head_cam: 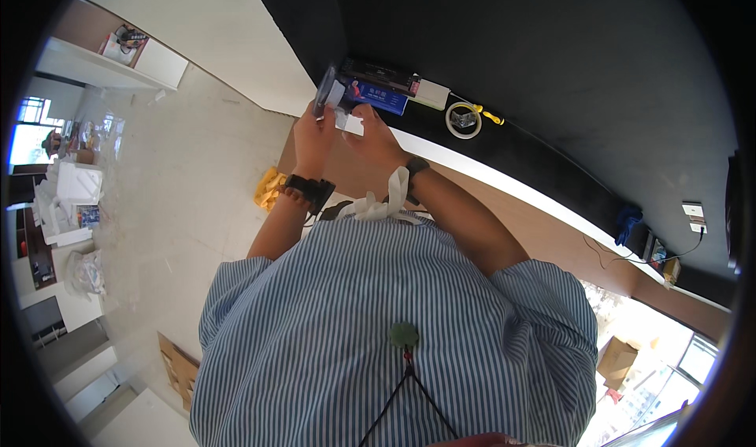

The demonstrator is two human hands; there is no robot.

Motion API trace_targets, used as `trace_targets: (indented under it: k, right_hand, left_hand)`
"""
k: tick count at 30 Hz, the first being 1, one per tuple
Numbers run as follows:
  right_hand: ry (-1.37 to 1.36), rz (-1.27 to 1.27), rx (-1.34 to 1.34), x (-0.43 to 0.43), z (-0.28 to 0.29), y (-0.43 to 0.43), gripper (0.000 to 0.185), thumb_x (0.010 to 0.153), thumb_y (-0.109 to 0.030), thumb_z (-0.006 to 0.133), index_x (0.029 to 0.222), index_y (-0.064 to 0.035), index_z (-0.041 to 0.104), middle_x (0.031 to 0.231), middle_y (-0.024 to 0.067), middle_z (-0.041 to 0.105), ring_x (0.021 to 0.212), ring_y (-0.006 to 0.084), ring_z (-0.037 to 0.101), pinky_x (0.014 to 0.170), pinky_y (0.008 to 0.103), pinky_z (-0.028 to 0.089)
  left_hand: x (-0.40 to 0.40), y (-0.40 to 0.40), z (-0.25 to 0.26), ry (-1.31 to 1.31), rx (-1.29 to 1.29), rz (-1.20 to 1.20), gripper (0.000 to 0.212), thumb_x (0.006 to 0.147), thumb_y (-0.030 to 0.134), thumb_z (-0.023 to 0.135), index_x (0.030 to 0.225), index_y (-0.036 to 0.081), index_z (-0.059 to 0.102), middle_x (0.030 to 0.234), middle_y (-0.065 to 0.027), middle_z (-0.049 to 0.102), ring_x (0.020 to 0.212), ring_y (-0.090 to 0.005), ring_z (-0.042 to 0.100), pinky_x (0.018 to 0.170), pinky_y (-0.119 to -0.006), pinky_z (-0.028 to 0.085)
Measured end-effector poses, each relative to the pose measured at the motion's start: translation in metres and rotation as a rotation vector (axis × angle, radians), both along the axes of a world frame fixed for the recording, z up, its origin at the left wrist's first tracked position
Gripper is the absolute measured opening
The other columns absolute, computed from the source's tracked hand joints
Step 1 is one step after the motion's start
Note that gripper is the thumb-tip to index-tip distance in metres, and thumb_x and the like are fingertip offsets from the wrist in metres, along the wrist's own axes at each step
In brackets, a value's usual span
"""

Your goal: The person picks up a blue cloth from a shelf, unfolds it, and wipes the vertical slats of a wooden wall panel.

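Note:
My left hand point(313, 137) grips a dark, glossy rounded piece point(324, 89), seen nearly edge-on, near the left end of a black shelf point(525, 140). Beside that piece is a small pale, translucent item point(336, 94), too blurred to name. My right hand point(377, 138) is just to the right, fingers bent at the shelf's white front edge. Whether it pinches anything is unclear. Right behind the hands lie a blue box point(378, 96) bearing writing and a long black box point(378, 75). A pale box point(431, 95) adjoins them.
A white tape roll point(451, 127) surrounds a small plastic packet point(463, 120). Near it lies a yellow-handled screwdriver point(490, 115). Further right are a dark blue cloth point(628, 223), cables and a wall socket point(697, 228). A yellow bag point(269, 188) rests on the floor.

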State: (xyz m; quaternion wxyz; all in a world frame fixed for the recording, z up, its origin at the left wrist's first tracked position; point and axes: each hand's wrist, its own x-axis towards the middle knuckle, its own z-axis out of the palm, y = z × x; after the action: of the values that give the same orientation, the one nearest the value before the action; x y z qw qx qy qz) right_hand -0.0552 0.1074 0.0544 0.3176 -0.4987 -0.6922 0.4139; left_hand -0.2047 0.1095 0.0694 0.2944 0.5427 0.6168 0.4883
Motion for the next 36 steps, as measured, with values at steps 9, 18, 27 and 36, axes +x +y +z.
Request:
trace_targets:
  k: [9, 18, 27, 36]
  right_hand:
    - [1.337, -0.220, -0.601, 0.076, -0.004, 0.003, 0.047, 0.094, -0.047, 0.038, 0.119, -0.0087, 0.049, 0.113, 0.0113, 0.057, 0.107, 0.0224, 0.055, 0.093, 0.0362, 0.043]
    - [1.431, -0.257, -0.636, 0.228, 0.027, -0.046, 0.050, 0.096, -0.038, 0.037, 0.127, 0.0002, 0.044, 0.125, 0.0191, 0.051, 0.113, 0.0316, 0.054, 0.096, 0.0468, 0.046]
    - [1.072, -0.697, -0.655, 0.352, -0.019, -0.073, 0.042, 0.095, -0.036, 0.046, 0.108, 0.0032, 0.055, 0.102, 0.0153, 0.064, 0.094, 0.0280, 0.063, 0.087, 0.0383, 0.052]
    - [-0.132, -0.960, 0.067, 0.330, -0.062, -0.072, 0.039, 0.089, -0.025, 0.052, 0.114, 0.0048, 0.054, 0.109, 0.0219, 0.057, 0.108, 0.0372, 0.052, 0.093, 0.0395, 0.041]
  left_hand:
    - [0.076, -0.006, -0.004, 0.542, 0.458, -0.457, 0.045, 0.076, 0.004, 0.059, 0.121, 0.006, 0.054, 0.117, -0.0136, 0.059, 0.101, -0.0305, 0.060, 0.082, -0.036, 0.052]
    - [0.194, -0.014, -0.007, 0.532, 0.573, -0.860, 0.045, 0.078, 0.004, 0.058, 0.123, 0.003, 0.052, 0.126, -0.0114, 0.054, 0.118, -0.0272, 0.049, 0.099, -0.040, 0.042]
    - [0.279, -0.025, -0.053, 0.768, 0.426, -1.218, 0.052, 0.086, 0.012, 0.056, 0.135, 0.002, 0.039, 0.142, -0.0168, 0.036, 0.128, -0.0312, 0.039, 0.106, -0.039, 0.035]
    - [0.284, -0.031, -0.081, 0.835, 0.445, -1.089, 0.051, 0.089, 0.026, 0.055, 0.131, -0.001, 0.043, 0.140, -0.0253, 0.033, 0.129, -0.0361, 0.035, 0.106, -0.043, 0.034]
